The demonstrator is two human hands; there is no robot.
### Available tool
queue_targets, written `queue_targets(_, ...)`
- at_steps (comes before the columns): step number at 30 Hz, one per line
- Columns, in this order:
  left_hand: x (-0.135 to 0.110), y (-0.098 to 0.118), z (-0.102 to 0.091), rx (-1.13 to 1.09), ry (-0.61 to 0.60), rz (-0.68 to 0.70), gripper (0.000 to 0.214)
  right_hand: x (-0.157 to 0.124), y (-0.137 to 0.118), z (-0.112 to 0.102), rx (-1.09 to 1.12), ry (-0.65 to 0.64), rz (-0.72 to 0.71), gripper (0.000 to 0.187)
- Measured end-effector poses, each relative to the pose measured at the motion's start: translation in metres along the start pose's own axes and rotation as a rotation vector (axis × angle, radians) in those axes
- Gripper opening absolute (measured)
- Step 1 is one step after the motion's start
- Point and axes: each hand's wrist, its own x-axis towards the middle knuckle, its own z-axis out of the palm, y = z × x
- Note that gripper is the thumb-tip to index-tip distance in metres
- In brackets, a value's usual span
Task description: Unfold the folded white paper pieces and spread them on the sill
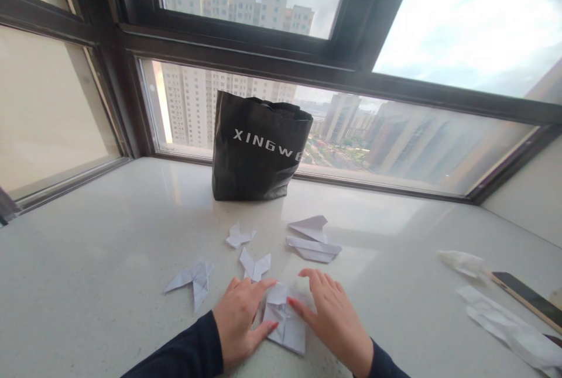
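A partly folded sheet of white paper (290, 331) lies on the counter between my hands, with creases across its middle and a small flap (277, 294) at its top. My left hand (241, 313) holds its left side, the index finger by the flap and the thumb lower down on the creased part. At the right, my right hand (331, 311) rests its thumb tip against the paper near the flap; its other fingers are stretched out and apart from the thumb. Just beyond my left fingers lies a folded paper piece with two pointed wings (255, 265).
More folded paper shapes (191, 283) lie left and ahead (239, 236), with paper planes (314, 243) farther right. A black bag (259, 150) stands by the window. Crumpled white tissue (504, 319) and a phone (529, 299) lie at the right on the white counter (109, 237).
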Motion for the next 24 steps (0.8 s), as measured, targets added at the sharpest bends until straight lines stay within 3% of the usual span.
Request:
queue_targets(3, 0.001, 0.002, -0.001, -0.001, -0.011, -0.027, 0.052, 0.004, 0.006, -0.009, 0.12, -0.153, 0.043, 0.023)
queue_targets(7, 0.0, 0.005, -0.002, -0.025, -0.016, -0.043, 0.054, 0.004, 0.0, -0.007, 0.356, -0.181, 0.137, 0.02)
queue_targets(10, -0.001, 0.006, -0.003, -0.051, 0.025, -0.026, 0.056, 0.007, -0.007, -0.007, 0.632, -0.274, 0.155, 0.015)
queue_targets(12, -0.001, 0.006, -0.005, -0.08, 0.065, -0.008, 0.057, 0.011, -0.002, -0.013, 0.656, -0.316, 0.136, 0.015)
queue_targets(19, 0.001, 0.004, -0.01, -0.13, 0.088, -0.025, 0.035, 0.031, 0.06, -0.035, -0.144, -0.176, 0.098, 0.034)
queue_targets(24, 0.007, 0.005, -0.019, -0.174, 0.028, -0.008, 0.038, 0.028, 0.065, -0.029, -0.445, -0.076, -0.004, 0.036)
